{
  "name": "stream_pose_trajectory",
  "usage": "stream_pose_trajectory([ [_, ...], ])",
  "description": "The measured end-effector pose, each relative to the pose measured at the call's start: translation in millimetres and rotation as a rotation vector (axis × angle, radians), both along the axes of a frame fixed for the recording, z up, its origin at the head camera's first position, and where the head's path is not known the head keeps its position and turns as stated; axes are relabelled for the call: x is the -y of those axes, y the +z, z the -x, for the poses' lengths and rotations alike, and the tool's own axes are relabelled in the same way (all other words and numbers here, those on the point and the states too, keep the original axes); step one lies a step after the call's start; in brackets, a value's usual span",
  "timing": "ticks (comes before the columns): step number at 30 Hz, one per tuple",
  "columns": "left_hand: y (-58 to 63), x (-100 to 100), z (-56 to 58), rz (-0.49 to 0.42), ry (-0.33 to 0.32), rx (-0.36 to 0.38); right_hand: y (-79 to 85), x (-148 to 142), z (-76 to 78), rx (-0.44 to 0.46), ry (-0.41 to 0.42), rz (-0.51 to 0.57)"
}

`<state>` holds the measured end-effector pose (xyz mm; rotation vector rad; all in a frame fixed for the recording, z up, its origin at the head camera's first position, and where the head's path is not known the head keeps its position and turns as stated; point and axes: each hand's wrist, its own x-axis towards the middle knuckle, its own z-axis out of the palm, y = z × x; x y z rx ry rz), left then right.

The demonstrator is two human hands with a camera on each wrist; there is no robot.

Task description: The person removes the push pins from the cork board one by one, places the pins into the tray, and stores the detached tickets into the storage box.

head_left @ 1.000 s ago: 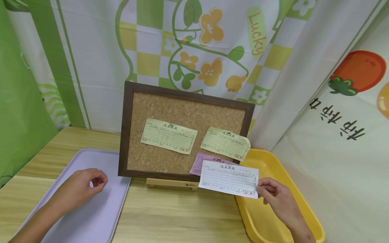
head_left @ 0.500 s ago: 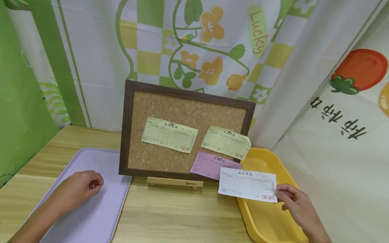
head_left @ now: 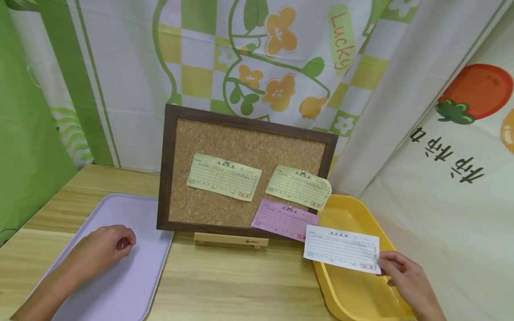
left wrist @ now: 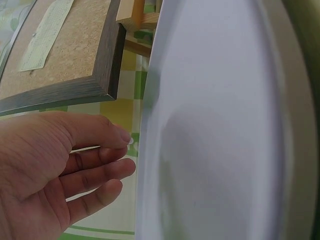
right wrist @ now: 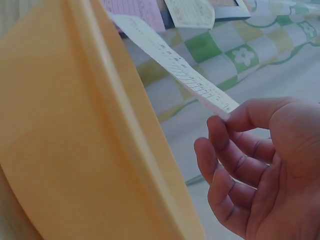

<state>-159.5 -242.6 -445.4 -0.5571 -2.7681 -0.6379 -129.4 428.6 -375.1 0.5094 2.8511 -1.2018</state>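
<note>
My right hand [head_left: 411, 281] pinches the lower right corner of a white receipt slip [head_left: 341, 248]. The slip hangs over the near-left part of the yellow tray [head_left: 327, 285] and overlaps the pink receipt slip's [head_left: 281, 218] corner in the head view. In the right wrist view the slip [right wrist: 172, 65] appears nearly edge-on between thumb and forefinger. My left hand [head_left: 108, 247] is over the lilac tray [head_left: 136, 272], thumb and forefinger tips together. At those tips a small whitish thing [left wrist: 131, 141] shows in the left wrist view; its kind I cannot tell.
A framed corkboard [head_left: 217, 138] leans on a small wooden easel [head_left: 230, 240] at the table's back. Two yellow receipt slips, left [head_left: 225, 178] and right [head_left: 299, 187], and the pink one are pinned to it. A patterned curtain [head_left: 132, 80] hangs behind.
My right hand has carried the white slip rightward and slightly down, away from the board, uncovering most of the pink slip. The left hand has shifted slightly left, its pinch unchanged.
</note>
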Motion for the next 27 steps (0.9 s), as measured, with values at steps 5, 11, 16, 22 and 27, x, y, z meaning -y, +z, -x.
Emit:
stream_pose_trajectory([
  [5, -0.4, -1.3, 0.2, -0.003, 0.002, -0.007, -2.9, -6.5, 2.7, 0.006, -0.012, -0.062],
  [11, -3.7, -1.6, 1.2, -0.003, 0.001, 0.007, -9.4, -11.7, 3.2, -0.003, -0.017, -0.193],
  [16, -5.8, -1.5, 2.3, 0.006, 0.003, 0.014, -11.3, -12.2, 0.0, -0.026, 0.023, -0.288],
  [22, -6.9, -1.0, 2.2, 0.012, 0.003, 0.032, -10.3, -8.2, 1.4, -0.022, 0.079, -0.311],
  [27, -8.0, -0.6, 2.4, 0.012, 0.010, 0.037, -9.4, -4.6, 2.8, -0.008, 0.104, -0.311],
])
